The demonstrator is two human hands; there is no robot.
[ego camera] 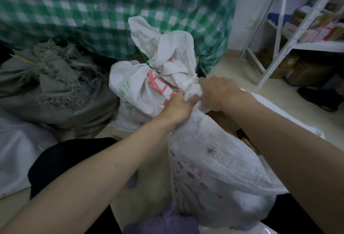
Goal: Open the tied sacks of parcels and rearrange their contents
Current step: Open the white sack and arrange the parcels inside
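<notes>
A white woven sack point(210, 161) with red printed characters lies in front of me, its neck bunched at the top. My left hand point(176, 107) grips the bunched neck from the left. My right hand point(217, 92) grips the same neck from the right, fingers curled into the cloth. Just behind stands a second white sack point(134, 88) with red and green print, tied shut with a green tie point(144, 57), its loose top flaring upward.
A grey frayed sack point(55, 84) sits at the left and a large green checked bag point(111, 10) at the back. White metal shelving point(290, 47) with boxes stands at the right. A purple cloth point(163, 222) lies at the bottom.
</notes>
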